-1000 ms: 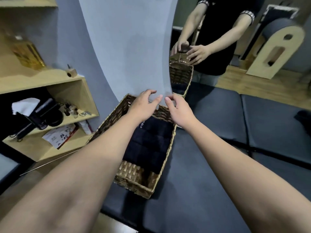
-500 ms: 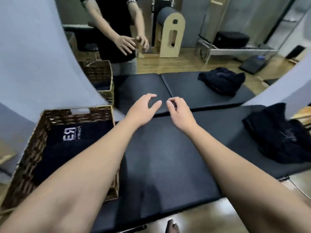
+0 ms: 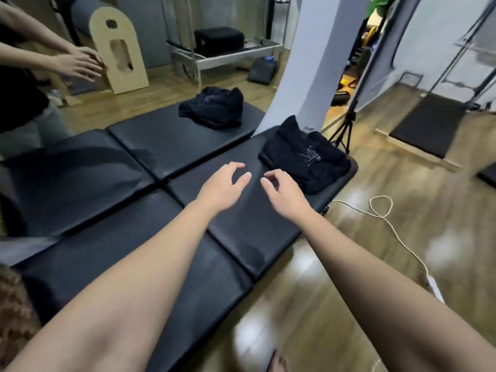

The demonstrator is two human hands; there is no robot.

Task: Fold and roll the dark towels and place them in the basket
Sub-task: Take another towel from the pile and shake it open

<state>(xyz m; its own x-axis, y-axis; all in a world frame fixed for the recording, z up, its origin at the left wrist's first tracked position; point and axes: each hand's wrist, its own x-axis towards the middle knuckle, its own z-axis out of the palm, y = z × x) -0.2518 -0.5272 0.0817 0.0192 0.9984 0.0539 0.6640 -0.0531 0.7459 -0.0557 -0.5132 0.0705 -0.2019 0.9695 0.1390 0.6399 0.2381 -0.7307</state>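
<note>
Both hands hovered empty over the black bench (image 3: 241, 237), left hand (image 3: 222, 187) and right hand (image 3: 285, 196) loosely curled, just short of the dark towels (image 3: 306, 159).

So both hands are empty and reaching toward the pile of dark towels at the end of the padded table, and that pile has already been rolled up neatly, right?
Not quite. The head view shows the pile of dark towels lying crumpled and loose, not rolled. The rest holds: the left hand and right hand are empty, reaching toward it over the padded table.
</note>
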